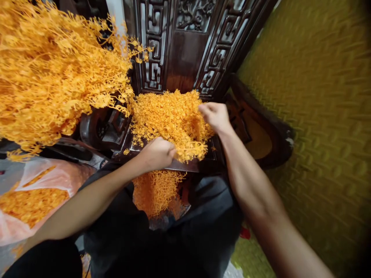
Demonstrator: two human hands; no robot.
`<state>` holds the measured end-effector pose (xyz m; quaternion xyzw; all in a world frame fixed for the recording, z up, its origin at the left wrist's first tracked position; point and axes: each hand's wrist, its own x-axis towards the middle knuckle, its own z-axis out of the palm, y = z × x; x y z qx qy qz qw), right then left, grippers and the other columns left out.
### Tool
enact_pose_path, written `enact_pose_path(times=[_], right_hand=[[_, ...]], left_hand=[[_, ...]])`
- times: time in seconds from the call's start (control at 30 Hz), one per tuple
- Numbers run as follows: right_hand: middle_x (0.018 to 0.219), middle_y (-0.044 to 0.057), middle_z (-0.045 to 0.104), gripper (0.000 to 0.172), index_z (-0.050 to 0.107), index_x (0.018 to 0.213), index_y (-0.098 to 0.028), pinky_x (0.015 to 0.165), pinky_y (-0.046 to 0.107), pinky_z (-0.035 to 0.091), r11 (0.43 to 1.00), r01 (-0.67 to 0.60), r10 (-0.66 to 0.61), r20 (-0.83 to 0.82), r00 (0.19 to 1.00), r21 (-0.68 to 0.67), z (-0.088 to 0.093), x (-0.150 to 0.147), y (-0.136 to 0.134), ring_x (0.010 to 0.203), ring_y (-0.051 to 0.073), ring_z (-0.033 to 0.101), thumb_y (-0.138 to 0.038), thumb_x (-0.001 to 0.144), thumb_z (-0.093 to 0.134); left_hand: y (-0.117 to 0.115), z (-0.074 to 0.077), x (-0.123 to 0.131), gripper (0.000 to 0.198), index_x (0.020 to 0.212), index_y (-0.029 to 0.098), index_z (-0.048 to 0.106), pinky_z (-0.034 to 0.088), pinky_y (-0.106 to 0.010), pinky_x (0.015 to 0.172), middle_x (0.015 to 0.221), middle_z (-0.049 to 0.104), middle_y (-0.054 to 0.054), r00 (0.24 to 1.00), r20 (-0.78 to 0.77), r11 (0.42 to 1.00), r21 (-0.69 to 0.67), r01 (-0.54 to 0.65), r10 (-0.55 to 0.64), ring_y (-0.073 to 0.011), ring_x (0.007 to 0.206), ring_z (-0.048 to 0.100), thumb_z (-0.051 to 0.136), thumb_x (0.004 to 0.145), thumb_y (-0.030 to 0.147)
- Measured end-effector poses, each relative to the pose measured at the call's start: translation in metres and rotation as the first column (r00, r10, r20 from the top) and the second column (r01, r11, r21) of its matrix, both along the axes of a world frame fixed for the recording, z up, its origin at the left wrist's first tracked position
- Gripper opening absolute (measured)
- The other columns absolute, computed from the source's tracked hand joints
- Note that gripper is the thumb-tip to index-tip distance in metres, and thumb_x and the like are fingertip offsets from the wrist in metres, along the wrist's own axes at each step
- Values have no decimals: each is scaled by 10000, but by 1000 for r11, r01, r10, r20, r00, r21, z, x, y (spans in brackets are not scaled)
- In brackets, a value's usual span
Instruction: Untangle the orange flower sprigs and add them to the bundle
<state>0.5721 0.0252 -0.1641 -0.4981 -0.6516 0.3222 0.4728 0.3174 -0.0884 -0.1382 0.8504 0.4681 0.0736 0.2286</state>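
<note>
My left hand is closed in a fist at the front edge of a carved dark wooden chair seat. From its thumb side an orange plastic sprig with frilly, curled tips reaches to the right. My right hand is pinched shut and slightly blurred at the right edge of a heap of small orange plastic pieces. What its fingertips hold, if anything, cannot be made out. The heap covers most of the seat and leans against the chair back.
A large bundle of orange sprigs lies over the left armrest side. A pale plastic bag with orange pieces sits on the floor at left. More orange strands hang below the seat. The carved chair back and a yellow-green textured wall bound the space.
</note>
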Motion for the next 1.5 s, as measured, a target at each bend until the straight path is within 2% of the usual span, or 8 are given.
enact_pose_path(times=[0.2,0.37,0.53,0.7,0.8,1.07,1.27,1.5], right_hand=[[739,5,626,377,632,841,-204,608,305,529,984,127,-153,-235,960,-123,-26,16,20,632,140,587,-494,711,834],[1407,123,636,460,744,1205,-206,1203,508,351,982,-188,183,234,955,-3,1,-19,-7,1385,284,531,-517,869,704],[1106,59,779,378,780,1121,-214,975,378,551,748,-644,662,262,703,-160,24,-47,-39,1020,213,728,-493,872,725],[737,27,712,348,730,770,-181,724,305,576,991,-126,129,-79,988,47,11,-25,-11,692,147,684,-511,878,708],[711,-6,651,344,693,876,-206,688,310,596,984,177,-159,-431,888,2,-5,4,7,664,135,669,-541,818,746],[1381,123,647,579,654,1282,-226,1092,468,509,971,-15,-27,-175,984,-237,-24,-24,-15,1279,265,616,-532,802,762],[1105,87,723,650,678,1251,-193,737,349,640,865,-325,255,-223,941,-383,9,-54,-38,841,192,706,-547,726,827],[632,33,677,349,773,1039,-120,587,326,530,980,50,25,370,929,-192,7,-68,-34,560,204,654,-238,716,712]], left_hand=[[8,-7,-13,357,645,197,561,245,-363,653,618,524,-53,993,-6,992,-41,-115,115,-149,592,367,408,945,318],[18,-6,-12,353,666,197,600,223,-367,645,612,509,-53,995,-16,995,-2,-95,95,-149,566,321,422,945,322],[20,-3,-10,345,650,199,603,232,-360,639,596,497,-43,999,18,999,-19,-27,27,-146,556,324,446,932,321],[14,8,-19,341,553,198,498,245,-337,595,536,473,-14,986,158,985,-171,-22,49,-125,538,381,491,883,282],[9,8,-29,315,565,194,535,280,-311,584,513,506,-5,983,170,953,-303,-18,73,-120,530,412,488,871,253],[20,-1,-30,321,735,161,680,351,-270,613,583,624,-17,951,203,945,-277,-175,235,-129,569,513,457,930,283],[20,-6,-24,325,738,174,670,335,-275,608,603,620,-14,953,233,968,-201,-147,193,-128,567,499,449,944,294],[10,-8,-9,346,670,188,654,259,-344,604,568,469,-43,968,33,968,4,-249,249,-150,541,366,463,929,314]])
